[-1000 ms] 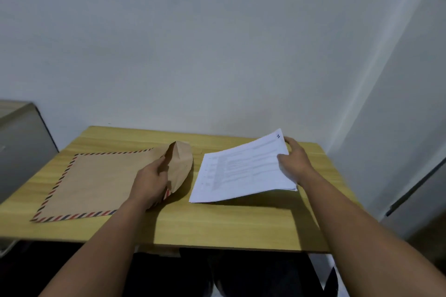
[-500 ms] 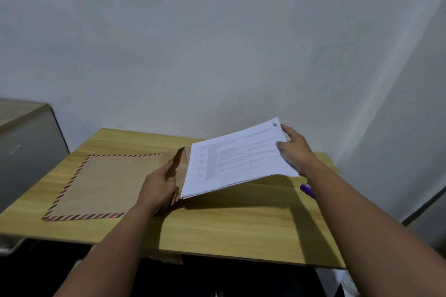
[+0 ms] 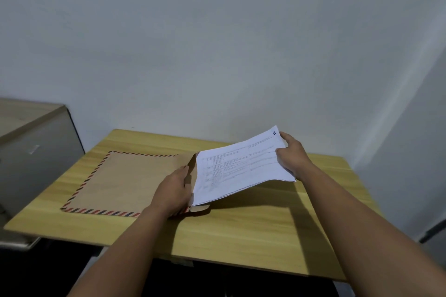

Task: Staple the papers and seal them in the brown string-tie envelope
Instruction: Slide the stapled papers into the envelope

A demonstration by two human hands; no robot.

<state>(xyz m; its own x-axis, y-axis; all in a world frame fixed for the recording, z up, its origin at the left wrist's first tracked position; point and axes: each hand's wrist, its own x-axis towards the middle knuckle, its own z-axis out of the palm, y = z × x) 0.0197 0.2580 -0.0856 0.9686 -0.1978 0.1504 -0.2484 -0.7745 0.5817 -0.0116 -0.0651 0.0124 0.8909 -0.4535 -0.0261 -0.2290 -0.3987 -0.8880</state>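
A brown envelope (image 3: 130,181) with a red and blue striped border lies flat on the left half of the wooden table (image 3: 253,231). My left hand (image 3: 175,191) grips its right end and holds the mouth and flap up. My right hand (image 3: 293,155) holds a stack of white printed papers (image 3: 239,166) by their far right edge. The papers slope down to the left, and their left edge sits at the envelope's mouth, beside my left thumb. No stapler is visible.
A grey cabinet (image 3: 31,152) with a wooden top stands against the table's left side. A plain white wall rises behind the table, and another white surface stands to the right. Bare wood shows on the table's right and front.
My right hand has carried the papers leftward, from lying apart on the table's right to their left edge meeting the envelope's mouth. My left hand has kept hold of the flap end.
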